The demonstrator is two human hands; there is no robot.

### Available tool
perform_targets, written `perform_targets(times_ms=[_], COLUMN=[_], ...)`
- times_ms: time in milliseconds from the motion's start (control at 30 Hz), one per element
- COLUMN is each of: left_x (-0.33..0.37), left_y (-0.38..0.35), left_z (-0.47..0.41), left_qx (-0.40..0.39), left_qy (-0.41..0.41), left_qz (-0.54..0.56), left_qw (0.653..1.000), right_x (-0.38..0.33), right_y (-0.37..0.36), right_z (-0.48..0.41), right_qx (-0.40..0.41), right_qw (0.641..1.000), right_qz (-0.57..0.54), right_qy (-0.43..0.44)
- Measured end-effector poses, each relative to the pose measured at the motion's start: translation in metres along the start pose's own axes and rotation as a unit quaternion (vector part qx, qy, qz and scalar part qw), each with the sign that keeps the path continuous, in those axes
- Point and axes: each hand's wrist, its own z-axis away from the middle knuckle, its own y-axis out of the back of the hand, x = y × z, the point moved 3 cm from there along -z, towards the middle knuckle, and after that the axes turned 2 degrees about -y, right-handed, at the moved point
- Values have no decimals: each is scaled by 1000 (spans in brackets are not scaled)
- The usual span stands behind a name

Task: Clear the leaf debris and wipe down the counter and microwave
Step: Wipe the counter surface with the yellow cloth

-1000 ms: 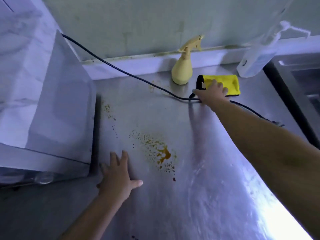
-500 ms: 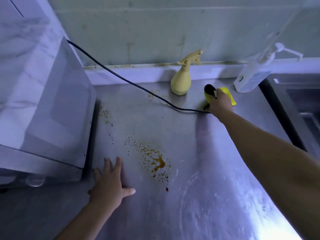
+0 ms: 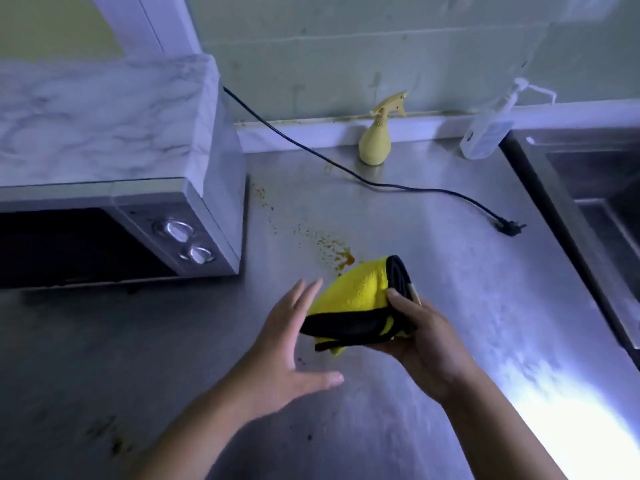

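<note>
Head view: your right hand keeps a clenched grip on the yellow cloth at frame centre, above the table; your left hand spreads released beside it. Leaf debris lies just beyond.

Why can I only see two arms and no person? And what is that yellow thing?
The camera is worn on the person's head and looks down, so you see only their arms and hands, just as they do. There is no robot here. The right hand grips a folded yellow cloth with black edging, held over the steel counter. The left hand is open, fingers straight, right beside the cloth; whether it touches is too blurred to tell. On the counter are a microwave at the left, brown splatter in the middle, a yellow spray bottle and a clear pump bottle at the back, and a black cord with its plug lying loose. A sink is at the right.
</note>
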Motion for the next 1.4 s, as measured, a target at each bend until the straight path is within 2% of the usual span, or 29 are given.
perform_targets(times_ms=[67,167,333,533,633,700,767,833,900,967,1000,1033,1067,1100,1133,1200,1233,1300,1400], left_x=[3,1,-18,-41,-62,-77,-92,-100,-103,-99,-94,-87,-80,-74,-72,-77,-83,-99,-137], left_y=[-17,-24,-1,20,22,23,26,33,43,54,59,61,64,68,74,92,101,118,146], left_z=[47,101,180,293,349,381,406,425,437,440,437,432,428,423,419,416,416,417,413], left_qx=[2,37,77,145,159,228,291,317,330,324,297,250,193,141,104,61,49,46,80], left_qy=[1,-3,-28,-2,17,55,97,127,147,141,132,122,113,107,109,123,129,139,185], left_qz=[-5,76,140,257,254,277,337,425,473,465,459,458,450,432,405,364,357,336,297], left_qw=[1000,996,987,955,954,932,890,838,804,812,827,844,864,884,902,921,924,930,933], right_x=[38,84,133,204,244,265,283,298,304,310,315,320,325,329,331,336,344,361,378], right_y=[-18,-51,-109,-177,-197,-208,-217,-222,-225,-233,-240,-249,-256,-262,-264,-258,-250,-239,-234], right_z=[39,88,152,220,244,256,267,275,282,289,289,286,281,274,264,237,221,201,177], right_qx=[-2,-41,-171,-338,-351,-333,-311,-248,-200,-193,-223,-270,-324,-345,-314,-177,-115,-59,5], right_qw=[999,997,980,933,924,929,937,947,919,852,824,812,815,835,874,953,974,984,987], right_qz=[1,-13,-37,80,74,72,93,195,336,467,497,489,447,392,337,235,193,134,94], right_qy=[-34,-70,-90,-98,-135,-143,-127,-64,49,134,158,170,178,174,155,65,1,-98,-127])
